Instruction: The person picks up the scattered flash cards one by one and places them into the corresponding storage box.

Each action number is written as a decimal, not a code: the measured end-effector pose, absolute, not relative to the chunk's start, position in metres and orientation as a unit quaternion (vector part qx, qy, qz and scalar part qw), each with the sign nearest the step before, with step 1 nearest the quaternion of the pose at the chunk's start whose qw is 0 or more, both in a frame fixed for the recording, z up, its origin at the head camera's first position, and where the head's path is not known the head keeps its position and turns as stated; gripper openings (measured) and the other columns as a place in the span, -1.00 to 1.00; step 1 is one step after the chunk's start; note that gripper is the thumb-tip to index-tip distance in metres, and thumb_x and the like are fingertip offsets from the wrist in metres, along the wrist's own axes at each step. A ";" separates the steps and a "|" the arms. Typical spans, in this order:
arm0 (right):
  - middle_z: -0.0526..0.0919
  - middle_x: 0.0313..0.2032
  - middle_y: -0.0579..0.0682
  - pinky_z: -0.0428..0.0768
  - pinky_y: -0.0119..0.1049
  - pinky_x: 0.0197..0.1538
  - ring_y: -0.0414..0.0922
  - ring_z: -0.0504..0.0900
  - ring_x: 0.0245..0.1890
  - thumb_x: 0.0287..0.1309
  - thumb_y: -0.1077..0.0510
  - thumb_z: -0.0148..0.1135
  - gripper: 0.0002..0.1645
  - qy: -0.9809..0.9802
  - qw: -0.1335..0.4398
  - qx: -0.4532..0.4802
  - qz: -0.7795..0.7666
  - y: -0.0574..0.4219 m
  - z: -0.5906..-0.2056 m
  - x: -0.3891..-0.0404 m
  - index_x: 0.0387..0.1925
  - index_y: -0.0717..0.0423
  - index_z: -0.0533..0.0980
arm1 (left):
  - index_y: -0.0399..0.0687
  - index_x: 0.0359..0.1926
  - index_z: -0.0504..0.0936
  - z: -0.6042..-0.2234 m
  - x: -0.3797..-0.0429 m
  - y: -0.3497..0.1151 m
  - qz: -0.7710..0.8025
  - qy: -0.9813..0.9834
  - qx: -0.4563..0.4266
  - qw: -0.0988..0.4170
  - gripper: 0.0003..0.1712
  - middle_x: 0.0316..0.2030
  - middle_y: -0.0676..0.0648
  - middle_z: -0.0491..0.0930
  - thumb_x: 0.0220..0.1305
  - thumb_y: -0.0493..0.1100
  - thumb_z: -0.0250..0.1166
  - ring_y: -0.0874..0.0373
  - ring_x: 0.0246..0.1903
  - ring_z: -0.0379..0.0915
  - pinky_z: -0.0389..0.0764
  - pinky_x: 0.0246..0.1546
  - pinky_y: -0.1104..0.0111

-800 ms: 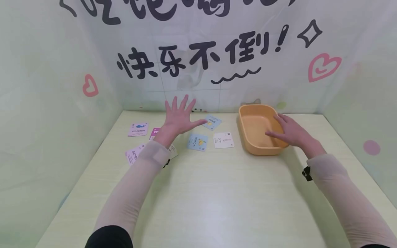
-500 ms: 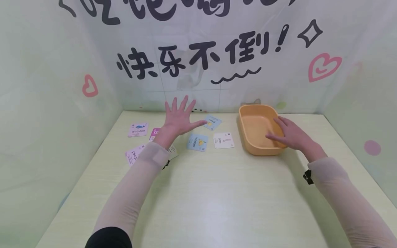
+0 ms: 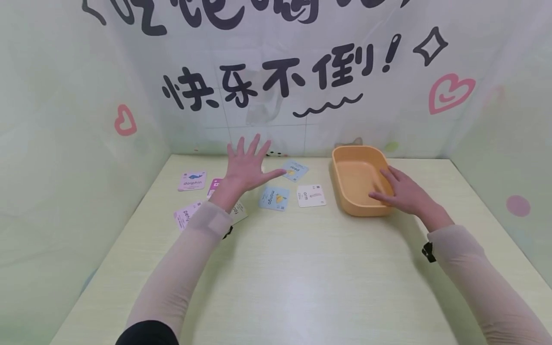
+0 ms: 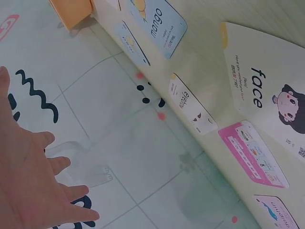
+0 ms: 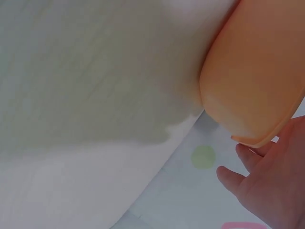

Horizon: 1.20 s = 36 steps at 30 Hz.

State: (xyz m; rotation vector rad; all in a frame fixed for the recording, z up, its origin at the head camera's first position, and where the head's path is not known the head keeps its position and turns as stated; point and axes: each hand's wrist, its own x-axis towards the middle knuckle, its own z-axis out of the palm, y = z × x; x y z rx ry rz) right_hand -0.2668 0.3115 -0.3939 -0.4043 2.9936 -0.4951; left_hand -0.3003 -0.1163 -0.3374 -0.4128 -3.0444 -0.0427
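My left hand (image 3: 246, 170) is held over the far part of the table, fingers spread wide, with nothing in it. Around and below it lie word cards: a dolphin card (image 3: 192, 181), a penguin card (image 3: 185, 216), a pink card (image 4: 252, 152), a face card (image 4: 262, 76), a mango card (image 3: 274, 198) and a pear card (image 3: 296, 170). An eyebrow card (image 4: 190, 102), covered by the hand in the head view, shows in the left wrist view. My right hand (image 3: 407, 192) overlaps the right rim of an orange basket (image 3: 365, 211), its fingers loosely extended.
An arm card (image 3: 311, 195) lies between the mango card and the basket. Behind the pale table (image 3: 297, 268) hangs a white cloth (image 3: 189, 129) with large black writing. Similar cloth walls stand along the left and right sides.
My left hand has drifted slightly left and stays spread. The right hand has lowered a little along the basket's rim. Cards and basket have stayed in place.
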 end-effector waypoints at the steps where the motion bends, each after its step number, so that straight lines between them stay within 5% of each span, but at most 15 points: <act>1: -0.08 0.53 0.40 0.09 0.36 0.48 0.39 -0.02 0.49 0.22 -0.42 0.14 0.19 0.977 0.039 -0.131 -0.161 0.312 -0.395 -0.266 0.53 0.26 -0.02 | 0.27 0.60 -0.19 -0.337 -0.300 -0.117 -0.014 -0.990 -0.134 0.035 0.18 0.62 -0.08 -0.31 0.12 0.73 -0.18 -0.37 0.55 -0.39 -0.31 0.47 -0.38; 13: -0.05 0.50 0.45 0.01 0.32 0.51 0.39 -0.02 0.49 0.27 -0.34 0.14 0.08 0.978 -0.005 -0.152 -0.140 0.309 -0.401 -0.262 0.51 0.27 0.04 | 0.27 0.60 -0.22 -0.345 -0.289 -0.131 -0.033 -0.991 -0.127 0.036 0.17 0.61 -0.06 -0.37 0.14 0.71 -0.17 -0.33 0.56 -0.46 -0.43 0.48 -0.33; 21: -0.20 0.53 0.44 -0.18 0.43 0.49 0.39 -0.18 0.53 0.31 -0.34 0.06 0.10 0.981 0.018 -0.144 -0.131 0.307 -0.401 -0.263 0.55 0.22 -0.09 | 0.28 0.60 -0.21 -0.352 -0.285 -0.144 -0.044 -0.992 -0.116 0.029 0.17 0.62 -0.06 -0.37 0.14 0.71 -0.18 -0.32 0.56 -0.48 -0.40 0.48 -0.36; 36: -0.25 0.54 0.43 -0.21 0.50 0.45 0.37 -0.22 0.54 0.30 -0.37 0.03 0.16 0.984 0.031 -0.130 -0.118 0.309 -0.404 -0.265 0.57 0.21 -0.21 | 0.26 0.60 -0.20 -0.350 -0.275 -0.173 -0.036 -0.994 -0.098 0.028 0.15 0.62 -0.10 -0.34 0.17 0.69 -0.16 -0.39 0.55 -0.45 -0.41 0.44 -0.41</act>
